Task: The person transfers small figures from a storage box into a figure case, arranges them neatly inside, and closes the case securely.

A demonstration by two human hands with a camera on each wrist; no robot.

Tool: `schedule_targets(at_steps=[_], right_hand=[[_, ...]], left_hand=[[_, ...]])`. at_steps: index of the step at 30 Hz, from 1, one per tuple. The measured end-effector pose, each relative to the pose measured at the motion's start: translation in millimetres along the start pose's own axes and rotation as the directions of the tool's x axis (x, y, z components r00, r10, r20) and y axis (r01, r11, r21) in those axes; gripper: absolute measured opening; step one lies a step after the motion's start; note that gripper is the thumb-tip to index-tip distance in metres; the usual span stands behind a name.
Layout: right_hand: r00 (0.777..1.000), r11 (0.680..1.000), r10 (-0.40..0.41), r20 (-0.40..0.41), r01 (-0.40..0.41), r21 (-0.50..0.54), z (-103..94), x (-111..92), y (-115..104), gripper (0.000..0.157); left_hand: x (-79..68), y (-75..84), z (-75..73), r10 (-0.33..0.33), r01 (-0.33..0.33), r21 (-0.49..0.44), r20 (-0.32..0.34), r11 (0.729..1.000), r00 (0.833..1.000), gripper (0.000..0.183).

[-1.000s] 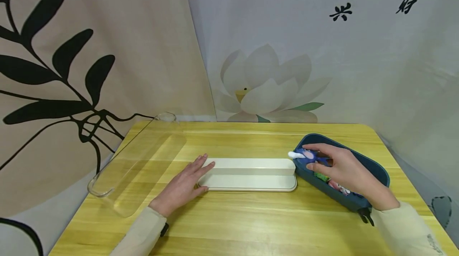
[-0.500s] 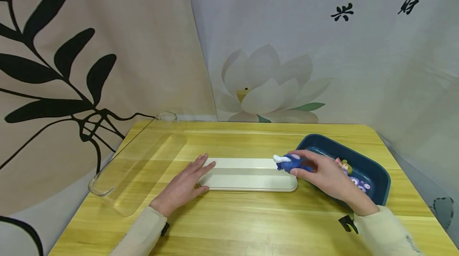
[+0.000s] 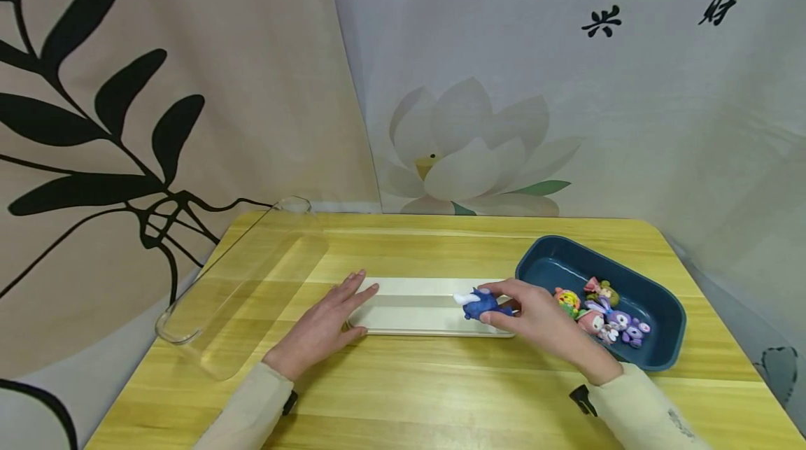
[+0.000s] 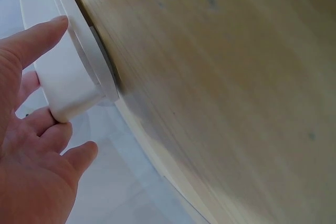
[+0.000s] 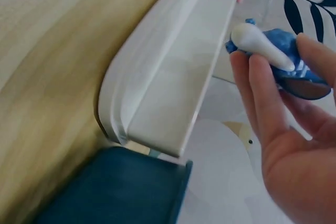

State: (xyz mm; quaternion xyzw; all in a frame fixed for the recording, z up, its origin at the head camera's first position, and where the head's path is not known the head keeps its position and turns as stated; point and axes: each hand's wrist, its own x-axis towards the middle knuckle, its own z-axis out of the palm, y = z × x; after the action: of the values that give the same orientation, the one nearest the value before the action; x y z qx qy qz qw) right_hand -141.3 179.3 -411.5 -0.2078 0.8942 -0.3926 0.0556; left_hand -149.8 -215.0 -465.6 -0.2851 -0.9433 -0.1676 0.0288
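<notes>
My right hand (image 3: 541, 315) pinches a small blue toy figurine (image 3: 481, 304) with a white piece jutting from it. The figurine is on its side over the right part of a long white two-step display base (image 3: 409, 320). In the right wrist view, the fingertips and thumb press the blue figurine (image 5: 283, 51) from either side. At the left end of the base my left hand (image 3: 324, 324) rests with fingers spread, thumb against the front edge. The left wrist view has the thumb lying over the end of the white base (image 4: 65, 72), the other fingertips near its back corner.
To the right of the base stands a dark blue tray (image 3: 554, 254) holding several small colourful figurines (image 3: 611, 313). A clear plastic cover (image 3: 252, 282) lies at the table's left, jutting past its edge. Printed curtains (image 3: 478, 51) hang behind the wooden table (image 3: 409, 394).
My right hand has lifted the blue figurine out of the dark blue tray and carried it left over the white base. The figurines left in the tray are now in sight. My left hand has stayed put.
</notes>
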Motion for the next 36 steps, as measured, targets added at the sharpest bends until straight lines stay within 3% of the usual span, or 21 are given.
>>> schedule_targets(at_steps=[11, 24, 29, 36], right_hand=[[0.995, 0.985, 0.062, -0.074, -0.073, -0.158, 27.5, 12.1, 0.2, 0.043], [0.992, 0.946, 0.044, -0.122, -0.081, -0.314, 42.9, 18.1, -4.3, 0.042], [0.992, 0.938, 0.030, -0.120, -0.070, -0.340, 42.6, 18.8, -4.6, 0.041], [0.990, 0.949, 0.081, -0.117, -0.112, -0.295, 42.6, 21.4, -6.6, 0.038]], left_hand=[[1.6, 0.8, 0.2, -0.001, 0.001, 0.003, 0.005, 1.000, 1.000, 0.077], [1.5, -0.5, 0.3, -0.002, 0.002, 0.020, 0.013, 1.000, 1.000, 0.078], [1.7, 0.3, 0.4, -0.006, 0.006, 0.014, 0.015, 1.000, 1.000, 0.078], [1.9, 0.9, 0.7, -0.020, 0.020, 0.006, 0.015, 1.000, 1.000, 0.078]])
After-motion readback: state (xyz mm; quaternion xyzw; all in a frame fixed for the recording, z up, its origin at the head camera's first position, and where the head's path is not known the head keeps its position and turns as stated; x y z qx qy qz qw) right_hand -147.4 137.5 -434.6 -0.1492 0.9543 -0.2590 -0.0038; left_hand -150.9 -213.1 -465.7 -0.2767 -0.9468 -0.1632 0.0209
